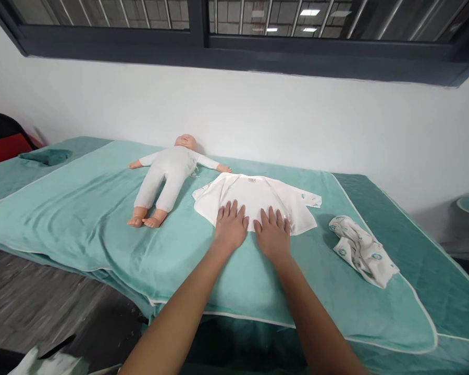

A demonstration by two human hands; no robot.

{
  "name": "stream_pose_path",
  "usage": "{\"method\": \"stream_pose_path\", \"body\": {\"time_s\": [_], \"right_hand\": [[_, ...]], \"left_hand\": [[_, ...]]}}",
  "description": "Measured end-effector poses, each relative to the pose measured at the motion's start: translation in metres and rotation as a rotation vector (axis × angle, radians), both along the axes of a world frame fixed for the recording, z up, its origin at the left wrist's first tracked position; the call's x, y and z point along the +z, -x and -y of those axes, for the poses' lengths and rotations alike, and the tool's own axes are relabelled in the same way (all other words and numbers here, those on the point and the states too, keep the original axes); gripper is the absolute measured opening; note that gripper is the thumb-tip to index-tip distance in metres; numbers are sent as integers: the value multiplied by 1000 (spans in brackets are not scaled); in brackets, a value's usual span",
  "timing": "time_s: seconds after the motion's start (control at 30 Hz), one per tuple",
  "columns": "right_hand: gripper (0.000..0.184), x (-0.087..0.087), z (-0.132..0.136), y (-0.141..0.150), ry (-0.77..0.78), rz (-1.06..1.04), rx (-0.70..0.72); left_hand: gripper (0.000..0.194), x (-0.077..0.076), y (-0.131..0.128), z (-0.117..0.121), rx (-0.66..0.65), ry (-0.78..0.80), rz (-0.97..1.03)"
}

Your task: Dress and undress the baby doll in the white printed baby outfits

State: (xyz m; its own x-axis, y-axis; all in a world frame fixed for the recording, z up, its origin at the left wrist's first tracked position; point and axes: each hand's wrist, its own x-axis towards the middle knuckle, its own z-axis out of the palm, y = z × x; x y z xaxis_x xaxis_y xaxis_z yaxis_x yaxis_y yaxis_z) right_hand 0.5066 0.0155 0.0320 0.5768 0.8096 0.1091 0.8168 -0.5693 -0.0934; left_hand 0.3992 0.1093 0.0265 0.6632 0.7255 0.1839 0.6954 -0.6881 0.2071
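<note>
A white baby shirt (254, 190) lies spread out on the green blanket (250, 281), its sleeves out to both sides and a small dark label near the neckline. My left hand (231, 226) rests flat on the shirt's lower edge, fingers stretched forward. Beside it, my right hand (272, 232) also lies flat on the lower edge, fingers slightly spread. Neither hand grips the cloth. To the left of the shirt, a baby doll (172, 169) in a white body suit lies on its back, arms out and feet toward me.
A crumpled white patterned garment (363, 252) lies on the right of the blanket. A dark green folded cloth (47, 156) is at the far left, near a red and black object (3, 140). Behind the bed stand a white wall (297, 114) and a dark window frame (234, 57).
</note>
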Motion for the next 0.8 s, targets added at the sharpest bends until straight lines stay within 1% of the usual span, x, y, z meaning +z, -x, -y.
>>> {"method": "stream_pose_path", "body": {"time_s": [0.3, 0.6, 0.7, 0.8], "right_hand": [[61, -1, 12, 7, -16, 9, 19], [60, -3, 21, 12, -46, 10, 31], [60, -4, 25, 14, -54, 14, 43], [62, -5, 35, 19, -58, 14, 53]], "left_hand": [[57, -3, 5, 6, 0, -9, 9], [58, 0, 11, 14, -12, -22, 3], [58, 1, 16, 19, -17, -19, -8], [60, 1, 26, 30, -45, -25, -15]]}}
